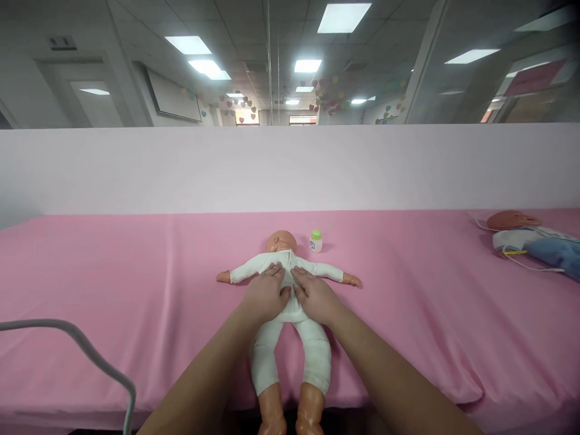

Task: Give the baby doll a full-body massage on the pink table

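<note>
A baby doll (293, 312) with a white cloth body lies on its back, arms stretched out to both sides and feet towards me. My left hand (267, 293) rests flat on the left side of its chest, fingers extended. On the right side of the chest lies my right hand (316, 294), also flat with fingers outstretched. Both thumbs point inward near the doll's middle, and neither hand grips anything. Beside the doll's head stands a small clear bottle (316, 243) with a green cap.
A pink sheet (113, 272) covers the table. Far right lies a second doll (534, 238) in blue and white clothing, with white cords. A grey hose (86, 344) curves in at lower left. Behind the table runs a white wall (290, 169) topped by glass.
</note>
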Demonstrator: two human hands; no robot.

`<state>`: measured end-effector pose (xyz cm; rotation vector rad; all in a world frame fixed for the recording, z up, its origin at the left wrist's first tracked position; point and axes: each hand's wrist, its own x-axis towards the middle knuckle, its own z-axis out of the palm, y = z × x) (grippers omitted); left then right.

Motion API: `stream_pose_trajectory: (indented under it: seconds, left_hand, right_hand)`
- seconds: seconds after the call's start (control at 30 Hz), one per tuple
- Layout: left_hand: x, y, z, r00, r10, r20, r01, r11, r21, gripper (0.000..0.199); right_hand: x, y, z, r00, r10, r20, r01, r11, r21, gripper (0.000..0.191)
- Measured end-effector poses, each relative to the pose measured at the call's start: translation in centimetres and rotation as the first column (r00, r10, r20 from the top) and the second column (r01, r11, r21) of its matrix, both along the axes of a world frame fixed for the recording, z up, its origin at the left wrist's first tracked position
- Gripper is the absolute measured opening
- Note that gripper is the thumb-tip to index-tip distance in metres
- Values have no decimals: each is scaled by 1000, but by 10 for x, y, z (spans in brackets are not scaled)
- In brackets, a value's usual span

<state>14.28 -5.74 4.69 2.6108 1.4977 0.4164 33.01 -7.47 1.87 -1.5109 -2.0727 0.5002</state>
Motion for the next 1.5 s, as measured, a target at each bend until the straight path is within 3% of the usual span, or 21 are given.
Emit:
stream_pose_trajectory:
  seconds: [0.2, 0.3, 0.5, 0.7, 0.8, 1.0, 1.13, 1.23, 1.3, 1.33, 1.4, 1.43, 1.5]
  left_hand:
    - [0, 19, 16, 998, 43, 42, -45, 998, 53, 61]
    - [1, 26, 11, 999, 30, 29, -30, 999, 33, 60]
    - [2, 27, -9, 999, 21, 29, -22, 1000, 21, 59]
    - [1, 31, 2, 996, 30, 88, -38, 995, 90, 55]
    - [3, 42, 3, 997, 50, 58, -52, 998, 42, 59]
    - [7, 62, -16, 1000, 17, 26, -17, 1000, -4, 61]
    - [3, 62, -25, 988, 33, 150, -28, 999, -37, 61]
    - [-4, 57, -29, 886, 223, 406, -234, 972, -22, 56]
    - [-11, 54, -32, 684, 432, 588, -431, 889, -152, 52]
    - [-14, 54, -34, 571, 519, 636, -473, 841, -262, 51]
    - [-20, 53, -38, 422, 628, 654, -427, 774, -468, 47]
    - [-21, 53, -41, 396, 647, 651, -375, 761, -529, 45]
    - [-20, 50, -44, 408, 604, 684, -239, 794, -559, 46]
  right_hand:
    - [6, 15, 12, 999, -34, -11, 34, 998, 45, 59]
    - [2, 24, 12, 999, -31, 9, 31, 999, 32, 60]
    - [-9, 26, -5, 999, -30, 38, 29, 999, 23, 58]
    - [-4, 29, 0, 996, -69, -60, 72, 996, 51, 60]
    - [-6, 38, 2, 986, -125, -109, 133, 989, 63, 67]
    - [-20, 60, -14, 992, -117, 37, 116, 993, 30, 65]
    - [-20, 59, -21, 991, -133, 28, 131, 989, 66, 63]
    - [-17, 53, -21, 970, -240, -23, 242, 964, 108, 61]
    - [-13, 49, -19, 936, -352, -27, 353, 931, 88, 61]
    - [-12, 48, -18, 917, -399, -20, 399, 915, 53, 63]
    - [-9, 46, -17, 897, -442, -9, 441, 897, -33, 66]
    - [-8, 45, -17, 898, -439, -11, 438, 896, -68, 67]
    - [-8, 44, -18, 912, -409, -45, 403, 910, -102, 68]
